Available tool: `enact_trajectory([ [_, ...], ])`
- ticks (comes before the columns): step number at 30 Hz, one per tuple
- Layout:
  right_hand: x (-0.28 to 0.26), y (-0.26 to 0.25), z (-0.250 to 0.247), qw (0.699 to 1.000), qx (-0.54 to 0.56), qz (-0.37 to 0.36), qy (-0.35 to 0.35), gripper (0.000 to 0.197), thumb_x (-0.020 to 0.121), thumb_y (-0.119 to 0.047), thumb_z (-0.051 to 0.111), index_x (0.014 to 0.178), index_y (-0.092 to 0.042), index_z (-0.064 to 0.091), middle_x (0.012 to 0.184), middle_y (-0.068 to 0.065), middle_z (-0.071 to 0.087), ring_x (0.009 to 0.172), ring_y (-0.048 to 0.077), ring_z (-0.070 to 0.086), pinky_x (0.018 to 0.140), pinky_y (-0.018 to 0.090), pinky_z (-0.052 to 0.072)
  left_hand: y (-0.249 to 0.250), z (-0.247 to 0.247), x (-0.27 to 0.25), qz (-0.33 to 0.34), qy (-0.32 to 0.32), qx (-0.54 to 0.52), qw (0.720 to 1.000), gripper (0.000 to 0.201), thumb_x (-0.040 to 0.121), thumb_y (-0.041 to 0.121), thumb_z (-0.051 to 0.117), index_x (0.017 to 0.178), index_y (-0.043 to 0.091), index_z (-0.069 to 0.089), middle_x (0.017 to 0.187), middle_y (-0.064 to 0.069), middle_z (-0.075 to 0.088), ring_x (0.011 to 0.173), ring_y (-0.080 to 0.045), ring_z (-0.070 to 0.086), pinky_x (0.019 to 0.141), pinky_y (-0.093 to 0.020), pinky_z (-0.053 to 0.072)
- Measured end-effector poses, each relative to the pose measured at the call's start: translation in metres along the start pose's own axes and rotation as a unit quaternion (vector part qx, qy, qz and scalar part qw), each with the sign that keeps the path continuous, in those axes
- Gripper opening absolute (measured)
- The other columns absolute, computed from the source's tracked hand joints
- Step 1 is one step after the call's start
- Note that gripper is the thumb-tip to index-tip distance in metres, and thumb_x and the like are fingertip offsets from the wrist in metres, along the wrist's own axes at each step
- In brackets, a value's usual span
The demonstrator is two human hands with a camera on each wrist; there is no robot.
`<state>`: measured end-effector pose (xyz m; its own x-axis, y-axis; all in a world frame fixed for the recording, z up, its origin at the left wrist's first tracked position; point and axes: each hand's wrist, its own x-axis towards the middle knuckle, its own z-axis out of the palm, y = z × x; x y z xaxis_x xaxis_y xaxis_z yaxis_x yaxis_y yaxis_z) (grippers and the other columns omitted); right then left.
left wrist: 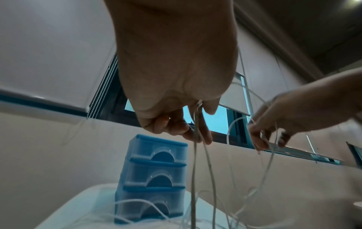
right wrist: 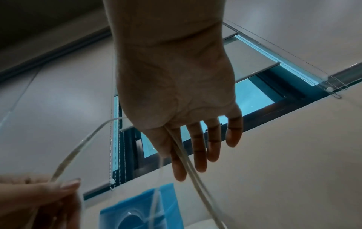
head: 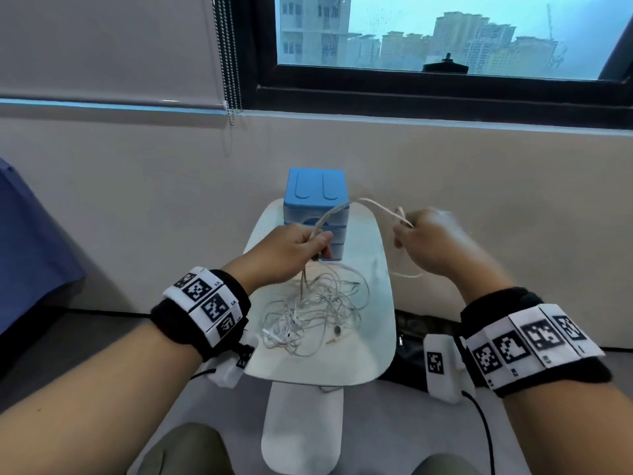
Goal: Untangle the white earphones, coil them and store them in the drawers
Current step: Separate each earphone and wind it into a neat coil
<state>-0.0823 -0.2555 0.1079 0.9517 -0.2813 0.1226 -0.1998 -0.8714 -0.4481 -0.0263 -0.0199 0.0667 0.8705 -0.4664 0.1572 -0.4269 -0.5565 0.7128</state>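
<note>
A tangled heap of white earphones [head: 315, 311] lies on a small white table [head: 371, 341]. Behind the heap stands a blue three-drawer unit [head: 315, 192] [left wrist: 154, 178] [right wrist: 141, 209], all its drawers closed. My left hand [head: 320, 246] [left wrist: 194, 131] is raised over the heap and grips a few cable strands that hang down into it. To the right, my right hand [head: 402, 231] [left wrist: 262, 139] [right wrist: 176, 147] pinches a loop of the same cable [head: 373, 204] between thumb and forefinger, its other fingers fairly straight. A stretch of cable arcs between the two hands.
A beige wall and a window rise just behind the table. A blind's bead chain [head: 227, 63] hangs at the back left. Blue fabric [head: 30, 248] lies at the left, and a dark bag [head: 418, 341] sits on the floor to the table's right.
</note>
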Motion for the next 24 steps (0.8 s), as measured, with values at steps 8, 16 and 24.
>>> enact_trajectory([
  [8, -0.004, 0.024, -0.003, 0.991, -0.104, 0.059, -0.068, 0.017, 0.091, -0.023, 0.057, 0.084, -0.013, 0.069, 0.094, 0.010, 0.069, 0.082, 0.030, 0.065, 0.077, 0.033, 0.056, 0.016, -0.020, -0.001, 0.019, -0.045, -0.082, 0.995, 0.010, 0.099, 0.011, 0.066, 0.102, 0.002, 0.070, 0.082, -0.017, 0.074, 0.065, -0.019, 0.067, 0.065, -0.027, 0.056],
  [16, -0.036, -0.030, -0.003, 0.971, 0.124, -0.127, -0.159, 0.063, 0.086, -0.033, 0.079, 0.141, -0.026, 0.051, 0.120, -0.004, 0.069, 0.111, 0.012, 0.064, 0.092, 0.029, 0.050, 0.029, -0.004, -0.009, 0.054, -0.106, -0.132, 0.984, 0.034, 0.096, 0.000, 0.066, 0.122, 0.014, 0.051, 0.082, -0.010, 0.074, 0.072, -0.018, 0.071, 0.070, -0.027, 0.056],
  [24, -0.031, -0.044, 0.027, 0.983, 0.089, -0.121, -0.110, 0.024, 0.103, -0.023, 0.055, 0.093, -0.016, 0.076, 0.073, 0.003, 0.061, 0.066, 0.020, 0.051, 0.056, 0.030, 0.042, 0.011, -0.007, -0.017, 0.033, -0.035, -0.084, 0.995, 0.031, 0.091, 0.018, 0.077, 0.115, 0.020, 0.058, 0.099, -0.009, 0.070, 0.069, -0.009, 0.065, 0.069, -0.026, 0.055],
])
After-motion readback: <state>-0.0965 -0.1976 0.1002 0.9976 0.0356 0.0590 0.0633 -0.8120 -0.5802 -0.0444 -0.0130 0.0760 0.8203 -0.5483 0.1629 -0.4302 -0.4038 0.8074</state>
